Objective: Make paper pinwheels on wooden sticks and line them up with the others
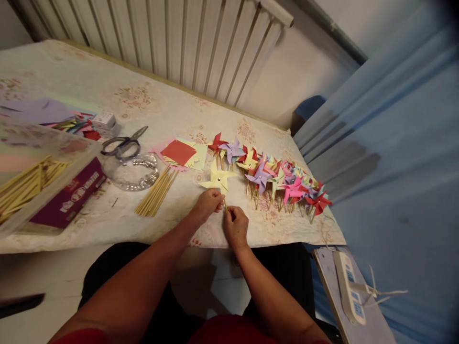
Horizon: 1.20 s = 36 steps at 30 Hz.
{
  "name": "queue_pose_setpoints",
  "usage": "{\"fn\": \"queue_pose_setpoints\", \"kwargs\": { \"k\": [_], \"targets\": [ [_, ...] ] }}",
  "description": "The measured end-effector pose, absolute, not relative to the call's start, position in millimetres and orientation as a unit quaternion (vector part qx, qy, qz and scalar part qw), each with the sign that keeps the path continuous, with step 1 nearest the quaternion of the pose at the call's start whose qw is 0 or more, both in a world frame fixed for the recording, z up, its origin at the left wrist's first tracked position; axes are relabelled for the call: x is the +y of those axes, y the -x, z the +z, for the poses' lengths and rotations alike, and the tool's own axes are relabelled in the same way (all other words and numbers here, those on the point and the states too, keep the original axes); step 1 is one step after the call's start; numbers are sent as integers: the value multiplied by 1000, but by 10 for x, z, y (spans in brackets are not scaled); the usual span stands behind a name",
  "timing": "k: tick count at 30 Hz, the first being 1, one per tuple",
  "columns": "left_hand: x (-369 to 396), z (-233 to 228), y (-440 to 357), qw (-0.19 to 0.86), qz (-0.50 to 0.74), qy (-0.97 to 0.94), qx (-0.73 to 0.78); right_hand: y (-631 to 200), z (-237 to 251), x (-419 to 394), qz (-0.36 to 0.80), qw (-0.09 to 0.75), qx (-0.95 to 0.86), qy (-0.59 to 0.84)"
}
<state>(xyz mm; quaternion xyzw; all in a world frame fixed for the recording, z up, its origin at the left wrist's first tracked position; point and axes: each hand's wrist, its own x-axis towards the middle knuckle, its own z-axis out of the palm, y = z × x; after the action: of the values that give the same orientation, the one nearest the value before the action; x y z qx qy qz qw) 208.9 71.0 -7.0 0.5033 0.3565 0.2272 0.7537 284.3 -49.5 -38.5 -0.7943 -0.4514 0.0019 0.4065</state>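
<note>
A pale yellow paper pinwheel (pixel 219 179) with a small shiny pin at its centre is held upright over the table's front part. My left hand (pixel 210 201) is closed near the top of its wooden stick, just below the blades. Lower on the same stick, the fingers of my right hand (pixel 236 224) are pinched around it. To the right stand rows of finished pinwheels, among them a purple one (pixel 260 177), a pink one (pixel 294 189) and a red one (pixel 318 200). Left of my hands lies a bundle of wooden sticks (pixel 156 192).
Stacked paper squares with a red sheet (pixel 178 152) on top lie behind the sticks. Scissors (pixel 124 144) rest by a clear round dish of pins (pixel 134 174). A plastic box (pixel 84 165) holds more sticks. A power strip (pixel 349 286) sits low at right beside the blue curtain (pixel 387 143).
</note>
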Motion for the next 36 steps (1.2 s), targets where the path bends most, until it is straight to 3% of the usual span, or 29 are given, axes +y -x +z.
{"fn": "queue_pose_setpoints", "kwargs": {
  "k": [13, 36],
  "targets": [
    [671, -220, -2076, 783, 176, -515, 302, -2821, -370, -465, -9, 408, -451, 794],
    [698, -133, -2038, 740, 227, -547, 318, -2794, -360, -458, 2, 402, -453, 796]
  ]
}}
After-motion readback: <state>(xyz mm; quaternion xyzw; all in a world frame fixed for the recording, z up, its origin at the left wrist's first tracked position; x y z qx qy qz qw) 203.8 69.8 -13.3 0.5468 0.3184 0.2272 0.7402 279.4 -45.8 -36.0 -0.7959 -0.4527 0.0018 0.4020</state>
